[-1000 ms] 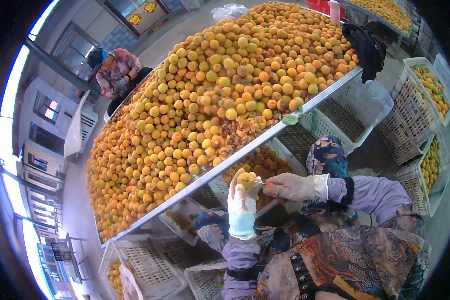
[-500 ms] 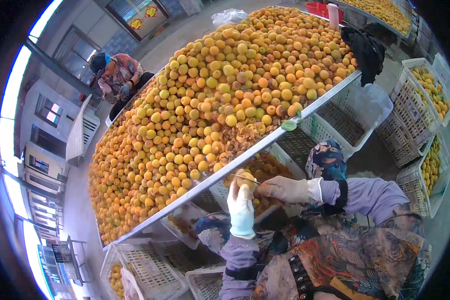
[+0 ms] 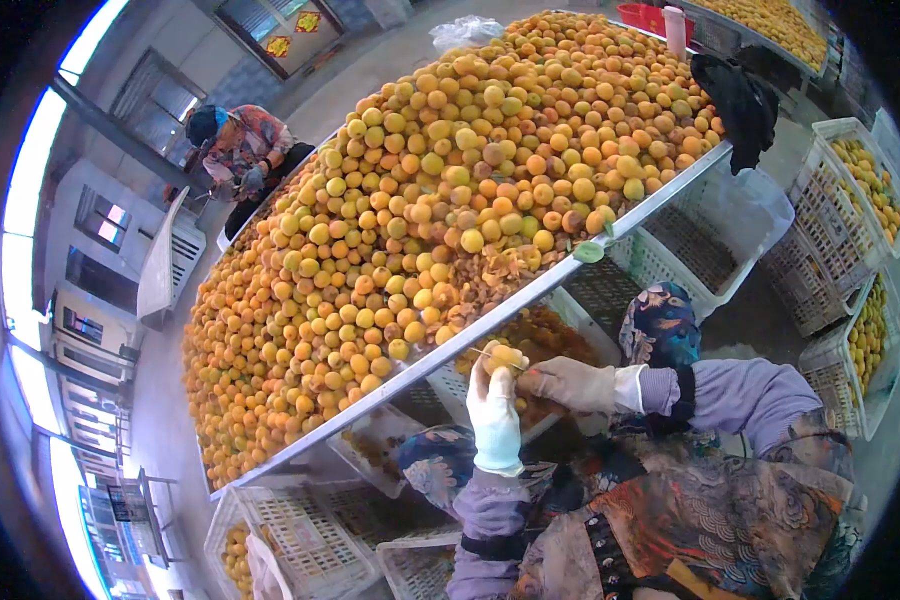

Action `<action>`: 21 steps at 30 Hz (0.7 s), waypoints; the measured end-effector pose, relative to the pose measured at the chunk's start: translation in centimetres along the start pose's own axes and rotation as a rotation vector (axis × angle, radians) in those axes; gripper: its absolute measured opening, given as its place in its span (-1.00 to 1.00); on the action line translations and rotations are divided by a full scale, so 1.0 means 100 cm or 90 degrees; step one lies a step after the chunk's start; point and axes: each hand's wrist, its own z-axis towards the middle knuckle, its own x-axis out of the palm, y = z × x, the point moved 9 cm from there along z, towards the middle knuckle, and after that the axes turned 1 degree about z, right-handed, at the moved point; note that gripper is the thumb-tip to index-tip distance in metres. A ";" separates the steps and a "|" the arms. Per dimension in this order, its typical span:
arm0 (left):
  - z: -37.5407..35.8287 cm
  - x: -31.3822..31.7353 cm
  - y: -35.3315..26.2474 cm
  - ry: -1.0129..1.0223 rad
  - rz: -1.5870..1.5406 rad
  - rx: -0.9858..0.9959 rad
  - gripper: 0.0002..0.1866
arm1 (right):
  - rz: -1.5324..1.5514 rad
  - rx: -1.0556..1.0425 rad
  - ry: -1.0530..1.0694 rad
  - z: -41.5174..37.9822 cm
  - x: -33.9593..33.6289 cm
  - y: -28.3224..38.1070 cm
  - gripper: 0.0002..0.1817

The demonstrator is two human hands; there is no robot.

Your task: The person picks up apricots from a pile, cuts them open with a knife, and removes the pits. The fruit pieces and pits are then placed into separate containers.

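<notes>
In the head view, my left hand [image 3: 494,415], in a whitish glove, grips a yellow-orange apricot [image 3: 505,357] between thumb and fingers. My right hand [image 3: 575,384], in a stained glove, is closed beside it. From that hand a thin knife blade, hard to make out, reaches to the apricot; its handle is hidden in the fingers. Both hands are just in front of the table's metal edge [image 3: 420,367], above a crate of cut orange fruit [image 3: 548,335]. A large heap of apricots [image 3: 370,250] covers the sloping table.
Another person [image 3: 242,150] sits across the heap at the far left. Plastic crates [image 3: 305,540] stand below the table, and fruit-filled crates [image 3: 838,215] are stacked at right. A black cloth [image 3: 740,105] and a pink bottle [image 3: 675,30] are at the table's far right corner.
The view has shifted slightly. My hands stay together at the apricot; the blade that crossed it plainly before is now less visible, and the apricot looks turned or partly opened.
</notes>
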 end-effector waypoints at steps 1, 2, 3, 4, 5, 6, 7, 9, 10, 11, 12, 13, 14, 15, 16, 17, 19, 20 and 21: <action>0.001 0.000 -0.001 -0.003 -0.002 0.001 -0.60 | -0.002 0.001 0.002 -0.001 0.001 0.006 -0.53; 0.002 -0.003 -0.001 -0.020 0.012 -0.010 -0.59 | 0.000 0.015 -0.005 -0.001 0.001 0.008 -0.52; 0.003 -0.006 0.000 -0.035 0.027 -0.020 -0.58 | 0.004 0.027 -0.013 -0.001 0.001 0.008 -0.51; 0.004 -0.004 0.001 0.002 -0.002 -0.004 -0.52 | -0.071 -0.046 -0.027 0.007 0.000 -0.001 -0.50; 0.002 -0.005 0.007 0.002 -0.002 -0.010 -0.52 | -0.068 -0.042 -0.028 0.012 0.006 -0.022 -0.50; 0.001 -0.005 0.017 -0.007 -0.049 -0.036 -0.49 | -0.037 -0.091 -0.073 0.013 0.005 -0.027 -0.50; 0.003 -0.004 0.022 -0.016 -0.096 -0.058 -0.46 | -0.008 -0.144 -0.116 0.014 0.002 -0.025 -0.49; 0.000 -0.010 0.031 -0.016 -0.064 -0.116 -0.49 | -0.003 -0.092 -0.106 0.014 0.001 -0.035 -0.48; 0.002 -0.013 0.031 -0.005 -0.026 -0.069 -0.52 | 0.000 -0.052 -0.086 0.011 0.003 -0.034 -0.47; 0.002 -0.015 0.028 0.004 0.012 -0.018 -0.55 | 0.000 -0.014 -0.064 0.008 0.003 -0.029 -0.45; 0.002 -0.007 0.013 -0.029 -0.030 0.011 -0.59 | 0.011 0.032 -0.062 0.006 0.001 -0.023 -0.43; 0.005 -0.008 0.009 -0.032 -0.032 0.013 -0.59 | 0.008 0.032 -0.060 0.004 0.000 -0.012 -0.43; 0.008 -0.010 0.004 -0.022 -0.005 0.020 -0.60 | -0.004 0.033 -0.052 0.000 0.000 -0.001 -0.43; 0.008 -0.009 0.002 -0.011 0.021 0.025 -0.57 | -0.014 0.034 -0.045 -0.004 0.000 0.009 -0.43; 0.007 -0.008 0.001 -0.019 0.003 0.006 -0.61 | -0.049 0.147 -0.034 -0.007 -0.001 0.005 -0.46; 0.007 -0.007 0.001 -0.018 0.002 0.005 -0.61 | -0.050 0.147 -0.035 -0.003 -0.001 -0.005 -0.46; 0.005 -0.005 0.008 -0.027 -0.051 -0.023 -0.65 | 0.055 -0.033 -0.044 0.008 0.005 -0.008 -0.51; 0.003 -0.005 0.012 -0.027 -0.052 -0.026 -0.65 | 0.056 -0.029 -0.045 0.007 0.008 -0.017 -0.51; 0.002 -0.006 0.018 -0.020 -0.087 -0.047 -0.61 | 0.056 -0.039 -0.068 0.007 0.009 -0.017 -0.53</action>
